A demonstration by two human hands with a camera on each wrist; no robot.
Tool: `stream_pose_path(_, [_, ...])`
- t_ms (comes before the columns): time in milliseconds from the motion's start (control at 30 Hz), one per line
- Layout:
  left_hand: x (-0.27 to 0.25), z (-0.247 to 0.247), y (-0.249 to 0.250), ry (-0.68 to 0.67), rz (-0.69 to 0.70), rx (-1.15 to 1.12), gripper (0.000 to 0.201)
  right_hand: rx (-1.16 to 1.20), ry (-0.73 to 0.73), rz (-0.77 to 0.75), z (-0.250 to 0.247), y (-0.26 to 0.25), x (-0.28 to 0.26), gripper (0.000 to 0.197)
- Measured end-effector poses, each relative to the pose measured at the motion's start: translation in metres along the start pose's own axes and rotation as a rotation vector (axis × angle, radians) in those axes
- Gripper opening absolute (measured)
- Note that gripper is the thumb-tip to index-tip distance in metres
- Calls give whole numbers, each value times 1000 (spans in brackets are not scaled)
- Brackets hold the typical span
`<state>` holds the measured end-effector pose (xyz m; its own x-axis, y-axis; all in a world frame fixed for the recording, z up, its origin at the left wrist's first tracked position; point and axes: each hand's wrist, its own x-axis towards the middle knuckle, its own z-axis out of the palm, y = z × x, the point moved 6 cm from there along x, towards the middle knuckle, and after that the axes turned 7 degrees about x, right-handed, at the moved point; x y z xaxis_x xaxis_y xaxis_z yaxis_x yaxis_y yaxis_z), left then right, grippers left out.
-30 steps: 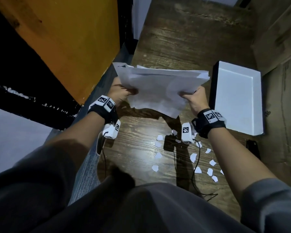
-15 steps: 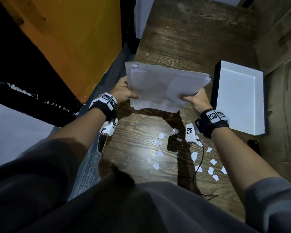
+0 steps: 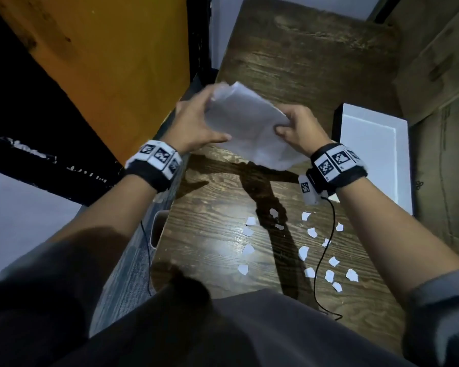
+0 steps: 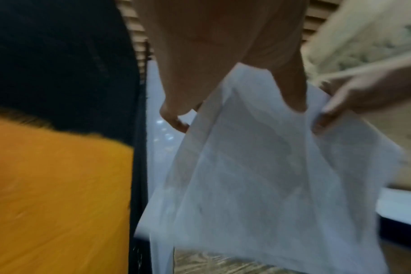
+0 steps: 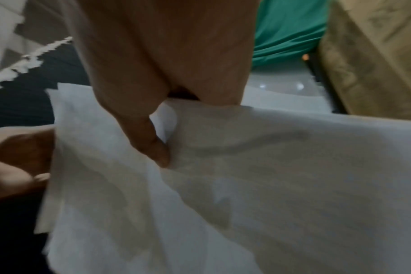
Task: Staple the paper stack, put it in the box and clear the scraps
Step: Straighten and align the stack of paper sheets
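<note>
I hold the white paper stack in the air above the wooden table, tilted with its long edge hanging down. My left hand grips its left side, thumb on the near face; in the left wrist view the paper stack hangs below the left hand. My right hand pinches the right edge; the right wrist view shows its thumb pressed into the paper stack. A white open box lies right of the hands. Several white paper scraps lie on the table near me.
An orange panel with a black frame stands close on the left. Brown cardboard lines the right side. A black cable hangs from my right wrist across the scraps. A small white cup-like rim sits by the table's left edge.
Both hands have come closer together and the stack has turned from a wide, spread-out hold into a narrower, steeply tilted one. The sheets look more gathered.
</note>
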<state>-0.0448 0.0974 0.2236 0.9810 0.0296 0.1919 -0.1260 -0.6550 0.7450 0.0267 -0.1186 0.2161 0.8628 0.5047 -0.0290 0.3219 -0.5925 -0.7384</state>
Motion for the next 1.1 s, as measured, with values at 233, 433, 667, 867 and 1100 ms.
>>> stream_pose_path(233, [-1, 18, -35, 145, -282, -210, 35, -198, -37, 79, -5, 34, 2, 17])
stream_pose_path(433, [-17, 13, -78, 164, -414, -345, 27, -7, 52, 331, -38, 109, -32, 26])
stream_pose_path(667, [-22, 16, -89, 222, -496, -488, 29, 656, 168, 437, -11, 143, -44, 63])
stream_pose_path(867, [-36, 30, -91, 464, -571, -519, 28, 719, 433, 410, 0, 132, -39, 38])
stream_pose_path(1100, [-64, 64, -102, 387, -659, -427, 43, 678, 497, 492, 31, 153, -53, 41])
